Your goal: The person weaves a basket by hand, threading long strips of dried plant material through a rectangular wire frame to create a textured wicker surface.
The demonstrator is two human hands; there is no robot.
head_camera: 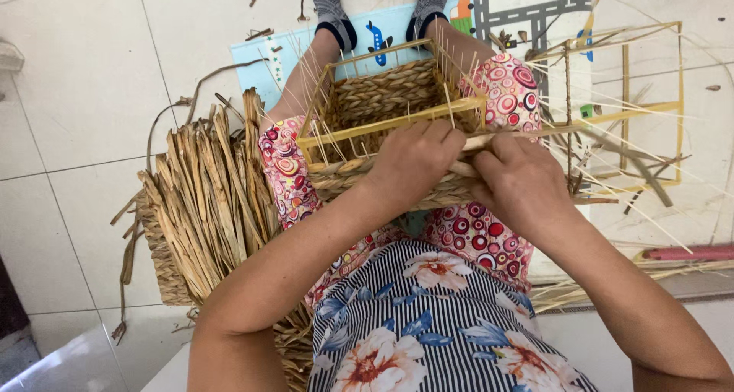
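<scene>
Head view looks straight down: nearest, the left hand (413, 159) presses flat-fingered over the near wall of a half-woven straw basket (386, 101), apparently steadying it on the lap, while the right hand (520, 182) is clenched around a pale straw strand (478, 142) at the same wall, seemingly to keep it taut. The basket sits on a yellow frame (382, 126) between the knees, thin stakes poking upward. Left of the person lies a bundle of dried straw (206, 193) within reach; farther right, an empty yellow frame (650, 105) rests on the floor.
</scene>
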